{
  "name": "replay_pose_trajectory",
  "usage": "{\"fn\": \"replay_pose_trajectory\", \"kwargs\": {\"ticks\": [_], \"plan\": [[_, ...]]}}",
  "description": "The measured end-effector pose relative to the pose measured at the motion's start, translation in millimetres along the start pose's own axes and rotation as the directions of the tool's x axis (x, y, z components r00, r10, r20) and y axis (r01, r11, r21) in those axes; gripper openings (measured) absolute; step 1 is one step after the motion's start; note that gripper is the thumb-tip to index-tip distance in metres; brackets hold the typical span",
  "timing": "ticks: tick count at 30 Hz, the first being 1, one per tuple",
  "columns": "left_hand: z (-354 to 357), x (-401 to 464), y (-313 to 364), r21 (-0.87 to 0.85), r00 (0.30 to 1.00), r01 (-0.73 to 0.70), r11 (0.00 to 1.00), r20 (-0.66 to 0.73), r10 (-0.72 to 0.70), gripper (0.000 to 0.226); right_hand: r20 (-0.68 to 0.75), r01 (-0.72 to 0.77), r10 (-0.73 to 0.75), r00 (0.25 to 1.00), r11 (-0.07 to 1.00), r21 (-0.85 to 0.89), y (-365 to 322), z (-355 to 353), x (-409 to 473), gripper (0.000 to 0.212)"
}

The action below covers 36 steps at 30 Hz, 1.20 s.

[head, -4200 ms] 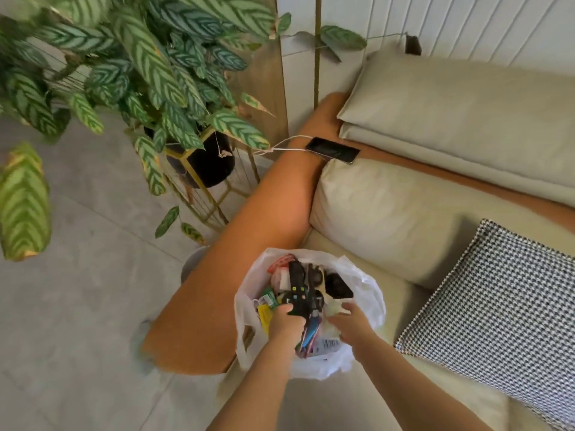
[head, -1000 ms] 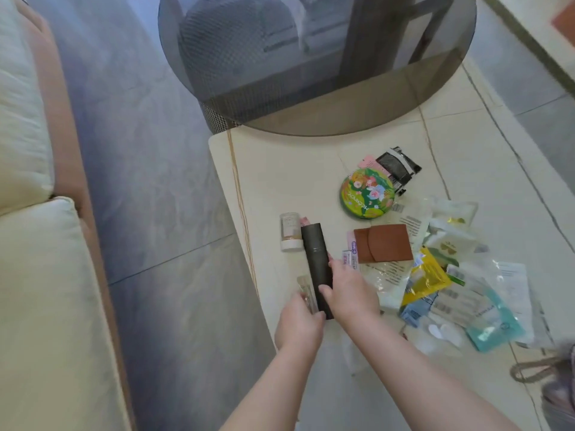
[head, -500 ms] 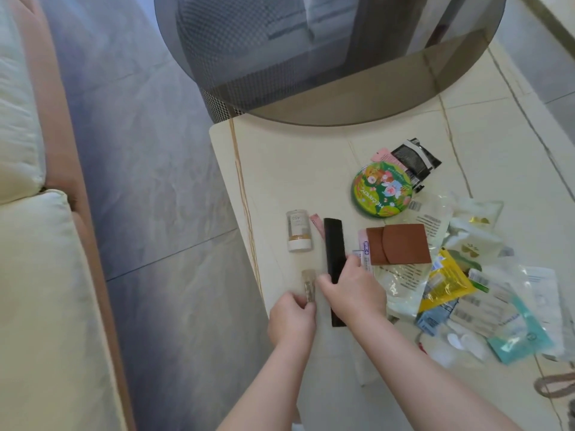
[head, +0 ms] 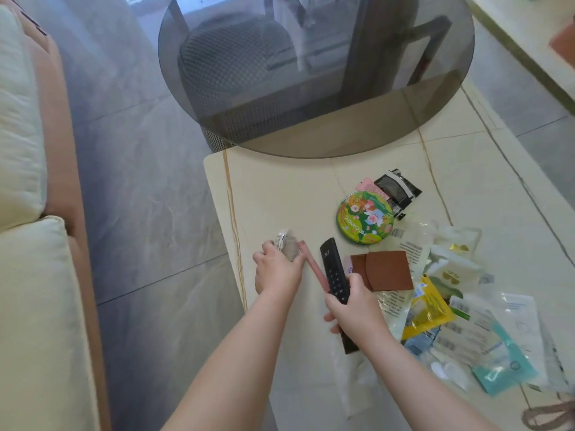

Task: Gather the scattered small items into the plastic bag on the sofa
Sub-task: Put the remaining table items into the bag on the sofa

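Our right hand [head: 351,309] grips the slim black button remote [head: 334,275]. Our left hand [head: 277,269] clutches a small blurred item just left of that remote, above the cream tabletop [head: 280,194].

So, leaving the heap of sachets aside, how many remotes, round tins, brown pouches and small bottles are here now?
Black remote: 1, in the right hand
Round green tin: 1
Brown pouch: 1
Small bottle: 1, blurred, in the left hand
Total: 4

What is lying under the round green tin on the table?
The round green tin overlaps a pink packet and a black sachet at its far edge. Anything fully beneath it is hidden.
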<state>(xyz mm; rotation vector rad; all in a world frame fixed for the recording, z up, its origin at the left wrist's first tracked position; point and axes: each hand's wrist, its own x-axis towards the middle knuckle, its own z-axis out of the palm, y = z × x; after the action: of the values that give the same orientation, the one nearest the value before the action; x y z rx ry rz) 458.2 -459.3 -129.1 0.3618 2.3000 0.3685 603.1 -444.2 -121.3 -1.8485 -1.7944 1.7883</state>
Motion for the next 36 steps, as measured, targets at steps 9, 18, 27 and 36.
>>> {"fn": "replay_pose_trajectory", "kwargs": {"ticks": [9, 18, 27, 36], "plan": [[6, -26, -23, -0.209, 0.984, 0.153, 0.966, 0.119, -0.13, 0.046, 0.094, -0.102, 0.081, 0.992, 0.964, 0.245, 0, -9, -12, 0.023], [-59, -109, -70, -0.649, 0.923, 0.379, 0.66, 0.312, -0.223, 0.041, 0.145, -0.057, 0.028, 0.989, 0.977, 0.205, -59, 6, -78, 0.031], [-170, -215, -165, -0.765, 0.956, 0.29, 0.575, 0.261, -0.135, 0.014, 0.365, 0.039, -0.097, 0.926, 0.986, 0.163, -112, 71, -213, 0.04], [-264, -364, -313, -0.913, 0.959, 0.211, 0.349, 0.124, -0.255, 0.042, 0.543, 0.153, -0.17, 0.822, 0.985, 0.077, -123, 156, -400, 0.03]]}}
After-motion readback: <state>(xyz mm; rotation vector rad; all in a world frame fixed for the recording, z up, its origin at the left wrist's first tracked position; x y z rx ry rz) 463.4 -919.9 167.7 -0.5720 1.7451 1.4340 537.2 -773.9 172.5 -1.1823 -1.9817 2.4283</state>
